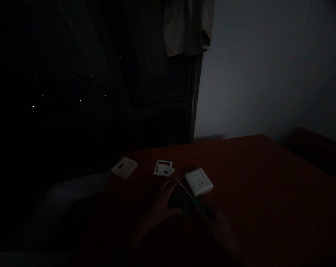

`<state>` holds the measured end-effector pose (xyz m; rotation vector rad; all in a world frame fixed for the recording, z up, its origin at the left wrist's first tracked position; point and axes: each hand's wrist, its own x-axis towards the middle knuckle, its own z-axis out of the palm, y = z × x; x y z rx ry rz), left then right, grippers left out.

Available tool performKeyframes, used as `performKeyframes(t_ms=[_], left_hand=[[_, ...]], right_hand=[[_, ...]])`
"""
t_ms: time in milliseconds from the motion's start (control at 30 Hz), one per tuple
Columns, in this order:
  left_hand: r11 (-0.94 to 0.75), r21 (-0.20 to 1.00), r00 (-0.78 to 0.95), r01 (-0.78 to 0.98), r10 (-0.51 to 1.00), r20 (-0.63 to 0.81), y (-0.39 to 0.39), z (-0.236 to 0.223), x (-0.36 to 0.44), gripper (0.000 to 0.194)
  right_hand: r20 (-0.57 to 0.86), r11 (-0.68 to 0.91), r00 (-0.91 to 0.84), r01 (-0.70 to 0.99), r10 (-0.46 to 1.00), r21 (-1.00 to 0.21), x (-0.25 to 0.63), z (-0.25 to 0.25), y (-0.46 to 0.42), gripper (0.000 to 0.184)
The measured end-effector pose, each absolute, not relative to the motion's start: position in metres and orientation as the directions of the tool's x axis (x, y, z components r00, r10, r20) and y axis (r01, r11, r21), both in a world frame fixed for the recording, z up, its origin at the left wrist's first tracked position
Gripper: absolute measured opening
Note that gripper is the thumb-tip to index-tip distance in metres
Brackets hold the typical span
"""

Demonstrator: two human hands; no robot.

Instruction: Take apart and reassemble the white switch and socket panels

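Observation:
In very dim light, my left hand (162,207) curves around a dark object (179,200) near the front of the table, thumb below and fingers above. What that object is, I cannot make out. A screwdriver (186,188) with a thin metal shaft and a green handle is gripped in my right hand (216,220). Its shaft slants up and left, with the tip close to the left fingers. Just beyond the shaft lies a white wall socket (199,181), face up. White switch-plate parts (163,169), a frame with small pieces across it, lie past my left hand.
Another white plate or box (124,167) lies at the left edge of the reddish-brown table (254,167). Behind it is a dark window (81,85) with small lights outside. Cloth (187,29) hangs beside the pale wall (262,74).

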<state>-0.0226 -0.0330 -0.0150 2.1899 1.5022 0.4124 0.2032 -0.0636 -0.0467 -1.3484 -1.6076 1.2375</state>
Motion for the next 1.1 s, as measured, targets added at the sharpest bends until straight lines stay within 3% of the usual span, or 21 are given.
performKeyframes(t_ms=[133, 400, 567, 700, 867, 1100], left_hand=[[-0.250, 0.488, 0.334, 0.836, 0.938, -0.093, -0.051, -0.021, -0.009, 0.086], [-0.219, 0.527, 0.299, 0.821, 0.952, -0.070, -0.053, -0.028, -0.011, 0.082], [-0.253, 0.549, 0.266, 0.796, 0.962, 0.058, -0.027, -0.020, -0.028, 0.069], [-0.260, 0.431, 0.201, 0.864, 0.963, 0.179, 0.020, -0.010, -0.049, 0.056], [-0.304, 0.398, 0.265, 0.866, 0.952, 0.151, 0.056, -0.014, -0.067, 0.057], [-0.269, 0.397, 0.220, 0.877, 0.961, 0.166, 0.044, -0.012, -0.061, 0.052]], right_hand=[[-0.058, 0.014, -0.222, 0.313, 0.973, -0.950, 0.204, -0.049, -0.063, 0.038], [-0.068, 0.001, -0.221, 0.300, 0.973, -0.954, 0.204, -0.049, -0.062, 0.043], [-0.049, 0.026, -0.233, 0.306, 0.971, -0.952, 0.204, -0.049, -0.062, 0.042], [-0.083, -0.003, -0.225, 0.335, 0.971, -0.942, 0.205, -0.051, -0.062, 0.043], [-0.086, -0.008, -0.208, 0.349, 0.974, -0.937, 0.206, -0.053, -0.063, 0.043], [-0.091, -0.018, -0.219, 0.313, 0.971, -0.950, 0.205, -0.045, -0.065, 0.045]])
